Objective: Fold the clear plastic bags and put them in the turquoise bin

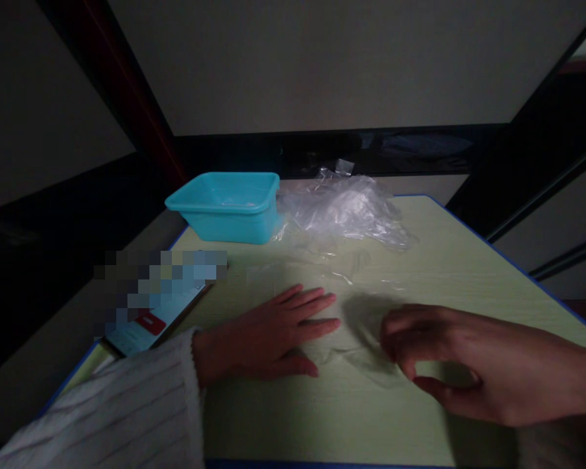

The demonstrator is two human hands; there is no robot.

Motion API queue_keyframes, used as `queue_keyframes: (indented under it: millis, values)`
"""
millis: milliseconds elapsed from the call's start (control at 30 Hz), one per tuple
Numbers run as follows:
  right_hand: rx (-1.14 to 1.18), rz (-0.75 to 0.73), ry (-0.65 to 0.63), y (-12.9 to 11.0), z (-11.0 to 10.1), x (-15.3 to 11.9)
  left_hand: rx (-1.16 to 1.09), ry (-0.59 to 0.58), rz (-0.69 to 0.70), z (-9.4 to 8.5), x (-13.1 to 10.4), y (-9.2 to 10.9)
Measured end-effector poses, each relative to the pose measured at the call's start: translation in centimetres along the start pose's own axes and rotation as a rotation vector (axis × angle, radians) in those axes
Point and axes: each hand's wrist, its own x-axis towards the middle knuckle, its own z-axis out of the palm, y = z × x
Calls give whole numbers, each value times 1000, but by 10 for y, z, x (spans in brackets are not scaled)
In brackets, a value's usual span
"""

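A clear plastic bag point(293, 273) lies spread over the table, hard to make out against the pale top. My left hand point(278, 332) rests flat on it, fingers stretched and spread. To the right, my right hand point(449, 358) is curled, its thumb bent toward the fingers in a pinch. Thin creases of the see-through film run up to those fingertips, which grip the bag's near right part; the exact pinch point is hidden.
A turquoise plastic basket point(219, 225) stands at the back left. Beside it lies a crumpled heap of clear plastic bags point(351, 208). A phone-like device point(161, 319), partly pixelated, is at the left edge. The blue-edged table point(332, 423) meets a panelled wall behind.
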Motion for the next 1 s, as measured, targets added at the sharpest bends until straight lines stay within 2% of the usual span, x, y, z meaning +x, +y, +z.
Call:
queue_keyframes:
  millis: [100,367,567,700,867,1000]
  values:
    - [116,-12,-56,3,-3,2,19,4,14,-1,0,4]
    - [81,-6,183,19,11,14,15,7,58,1,1,12]
    - [-121,50,336,33,30,24,-11,6,58,4,2,11]
    - [-181,61,392,37,33,23,2,24,53,2,1,11]
    - [-165,30,367,37,34,24,28,101,120,0,1,15]
    - [-170,51,331,37,37,29,-8,105,176,1,3,21]
